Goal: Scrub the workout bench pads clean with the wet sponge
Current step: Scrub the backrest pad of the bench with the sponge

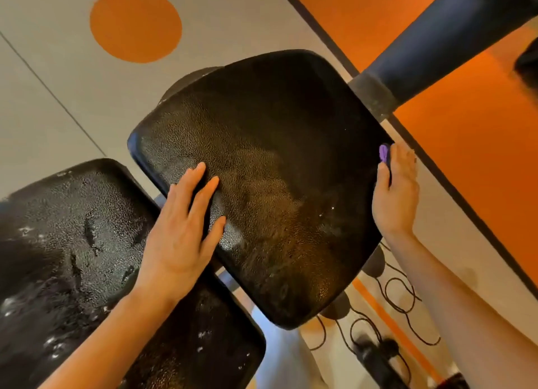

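A black textured seat pad [276, 156] fills the middle of the view, wet and streaked with pale residue. My left hand [186, 222] lies flat on its near-left part with straight fingers. My right hand [396, 190] is at the pad's right edge and holds a purple sponge [384, 153] against that edge; only a small bit of the sponge shows past my fingers. A second, longer black pad [72, 257] lies at the lower left, wet with white foam specks.
A dark padded roller [442, 36] on a metal post rises at the upper right. Black cable [398, 301] coils on the floor below the seat pad. The floor is grey with orange patches and an orange circle [135, 25].
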A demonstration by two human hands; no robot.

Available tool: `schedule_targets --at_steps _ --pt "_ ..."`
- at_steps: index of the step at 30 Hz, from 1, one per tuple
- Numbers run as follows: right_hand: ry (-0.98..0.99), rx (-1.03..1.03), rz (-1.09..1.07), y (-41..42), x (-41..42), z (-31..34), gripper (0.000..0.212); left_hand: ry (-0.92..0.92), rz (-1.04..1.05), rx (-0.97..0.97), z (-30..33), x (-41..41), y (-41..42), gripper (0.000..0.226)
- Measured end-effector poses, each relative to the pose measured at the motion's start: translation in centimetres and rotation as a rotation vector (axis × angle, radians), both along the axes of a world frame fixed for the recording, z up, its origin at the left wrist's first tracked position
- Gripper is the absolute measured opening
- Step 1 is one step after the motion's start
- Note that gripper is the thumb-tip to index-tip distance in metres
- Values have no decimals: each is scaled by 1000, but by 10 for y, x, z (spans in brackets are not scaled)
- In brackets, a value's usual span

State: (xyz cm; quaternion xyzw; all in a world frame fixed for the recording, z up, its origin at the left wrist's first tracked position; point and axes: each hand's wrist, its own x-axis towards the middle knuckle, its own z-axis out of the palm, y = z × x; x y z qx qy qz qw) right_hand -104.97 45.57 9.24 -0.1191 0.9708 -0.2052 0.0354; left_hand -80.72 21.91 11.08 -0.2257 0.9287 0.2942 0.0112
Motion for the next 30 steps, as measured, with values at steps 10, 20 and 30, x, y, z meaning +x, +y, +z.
schedule_targets --at_steps 10,20,30 --pt "-5 -32 563 -33 179 10 43 22 53 38 -2 -6 8 57" --pt "-212 -187 1137 -31 210 18 42 83 190 160 19 -14 8 52" --pt "-371 -436 822 -67 115 61 39 114 282 138 33 -46 -12 53"
